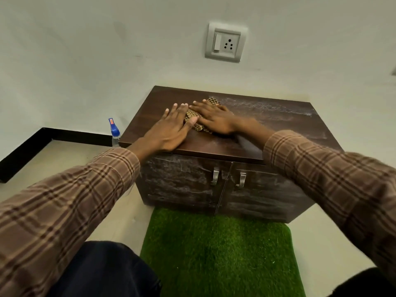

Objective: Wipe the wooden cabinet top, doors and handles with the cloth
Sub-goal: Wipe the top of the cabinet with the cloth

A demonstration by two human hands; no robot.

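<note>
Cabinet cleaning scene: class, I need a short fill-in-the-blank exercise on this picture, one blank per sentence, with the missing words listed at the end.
1. Both hands, the left hand and the right hand, press flat on a checked ____ .
2. The cloth lies on the cabinet top, not on its ____ .
3. The spray bottle beside the cabinet has a ____ head.
4. The mat before the doors is ____ .

Missing words: cloth; doors; blue; green
</note>
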